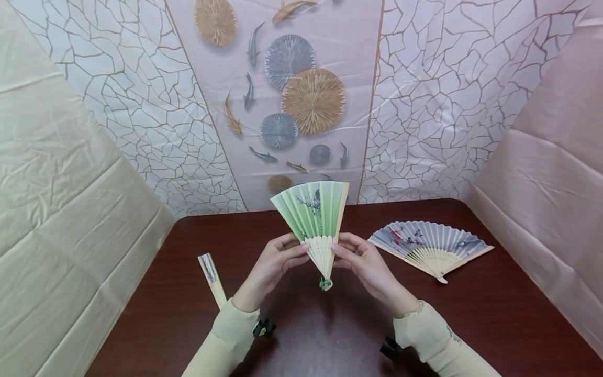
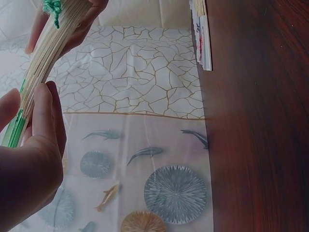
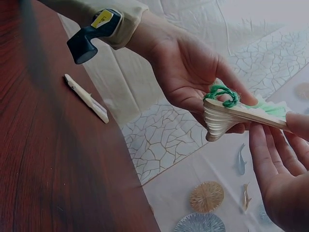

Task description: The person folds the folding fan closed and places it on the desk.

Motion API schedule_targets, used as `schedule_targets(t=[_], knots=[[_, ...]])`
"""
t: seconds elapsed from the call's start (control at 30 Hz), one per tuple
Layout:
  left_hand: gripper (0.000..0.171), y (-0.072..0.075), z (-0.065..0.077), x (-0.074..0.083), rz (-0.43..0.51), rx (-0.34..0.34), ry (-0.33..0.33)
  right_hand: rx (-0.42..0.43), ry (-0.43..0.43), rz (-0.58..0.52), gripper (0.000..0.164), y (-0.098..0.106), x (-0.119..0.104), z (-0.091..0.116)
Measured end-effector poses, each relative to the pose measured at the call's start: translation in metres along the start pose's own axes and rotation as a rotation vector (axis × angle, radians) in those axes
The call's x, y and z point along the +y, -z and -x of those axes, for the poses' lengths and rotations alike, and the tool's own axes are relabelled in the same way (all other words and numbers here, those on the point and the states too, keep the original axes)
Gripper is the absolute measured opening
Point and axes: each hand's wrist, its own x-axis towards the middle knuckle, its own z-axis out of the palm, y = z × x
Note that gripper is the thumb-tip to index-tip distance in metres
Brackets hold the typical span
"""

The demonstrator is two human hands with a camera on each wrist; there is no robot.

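A green folding fan (image 1: 314, 209), partly spread, is held up above the table between both hands. My left hand (image 1: 278, 264) pinches its left edge at the pale ribs, thumb in front. On the opposite edge my right hand (image 1: 367, 264) pinches the ribs the same way. A green cord (image 1: 325, 284) hangs at the fan's pivot, which points down. In the right wrist view the fan's ribs (image 3: 219, 121) show edge-on between the two hands. The left wrist view shows the stacked ribs (image 2: 53, 41) slanting past the left fingers.
A spread grey-blue fan (image 1: 424, 241) with a flower print lies on the dark red table (image 1: 471, 314) at the right. To the left lies a folded fan (image 1: 212, 278), partly hidden by the left forearm. Patterned cloth (image 1: 141, 104) hangs behind and along the sides.
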Motion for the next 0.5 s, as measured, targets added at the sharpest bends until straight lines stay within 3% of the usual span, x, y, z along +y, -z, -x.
schedule_targets(t=[0.5], knots=[[0.039, 0.0017, 0.0017, -0.0012, 0.007, -0.010, -0.003, -0.028, -0.030, 0.008, 0.039, -0.0031, 0.0031, -0.0010]])
